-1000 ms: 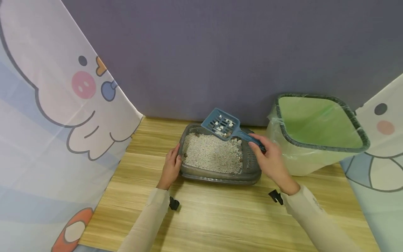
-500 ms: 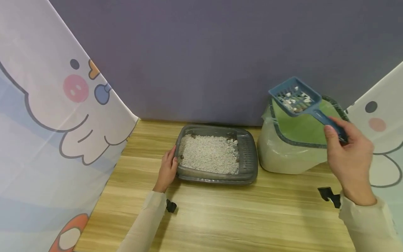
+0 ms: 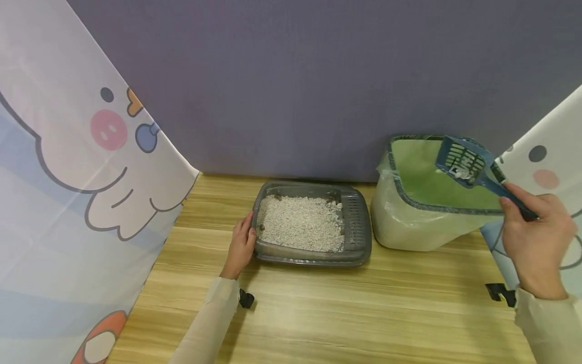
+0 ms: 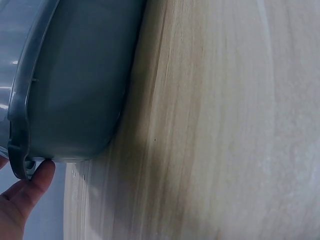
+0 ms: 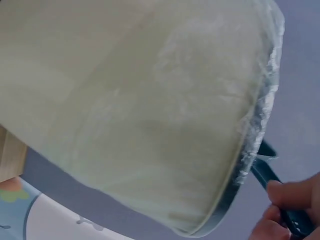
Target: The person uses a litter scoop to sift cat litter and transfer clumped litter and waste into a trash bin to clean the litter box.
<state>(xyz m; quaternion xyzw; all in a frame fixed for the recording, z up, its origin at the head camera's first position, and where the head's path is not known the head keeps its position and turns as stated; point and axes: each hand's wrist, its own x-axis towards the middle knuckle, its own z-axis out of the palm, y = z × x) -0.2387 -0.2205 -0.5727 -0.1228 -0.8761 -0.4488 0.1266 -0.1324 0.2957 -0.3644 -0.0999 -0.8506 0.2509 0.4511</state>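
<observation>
Cream long sleeves (image 3: 206, 323), black wrist clips (image 3: 246, 299)

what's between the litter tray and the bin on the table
Nothing: in the head view only a narrow strip of bare wooden table separates the litter tray from the bag-lined bin; they stand close but apart.

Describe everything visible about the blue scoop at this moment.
The blue scoop looks like moulded plastic: a slotted, walled pan on a narrow handle. The right hand grips the handle's end. The pan is tilted over the open mouth of the bin, which has a dark rim and a clear bag liner over its pale green inside. A few pale bits cling inside the pan. In the right wrist view only the dark handle shows, beside the bin's rim.
</observation>
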